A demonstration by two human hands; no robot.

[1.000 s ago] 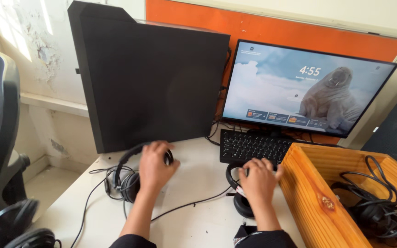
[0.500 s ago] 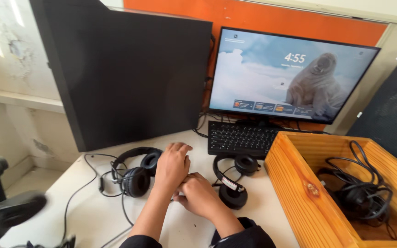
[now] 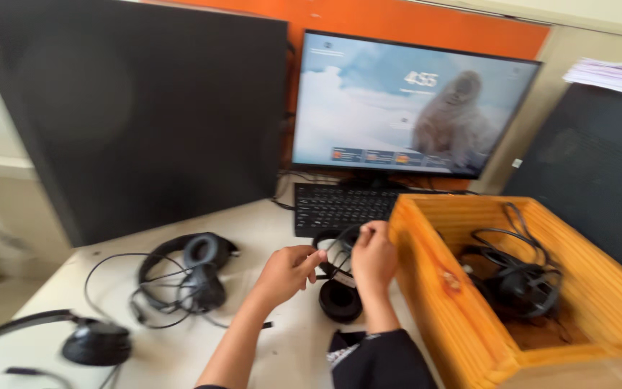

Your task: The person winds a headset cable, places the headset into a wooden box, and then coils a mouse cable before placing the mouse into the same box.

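I see my right hand [image 3: 373, 256] closed around the headband of a black over-ear headset [image 3: 340, 288], which lies on the white desk [image 3: 289, 346] just in front of the black keyboard [image 3: 340, 207] and beside the orange-stained wooden crate [image 3: 440, 288]. My left hand [image 3: 287, 272] is pinched shut on the thin black cable of that same headset, thumb against fingertips, just left of the headband. Further left on the desk rests a second black headset with tangled cord [image 3: 185, 277], and a third black headset [image 3: 88, 338] sits near the bottom left corner. Inside the crate lies another black headset wrapped in coiled cable [image 3: 523, 284]. A dark computer tower [image 3: 145, 115] stands at the back left, a lit flat monitor [image 3: 412, 104] beside it. A stack of white papers [image 3: 617, 72] tops a dark case at the right. Motion blur hides finer detail.
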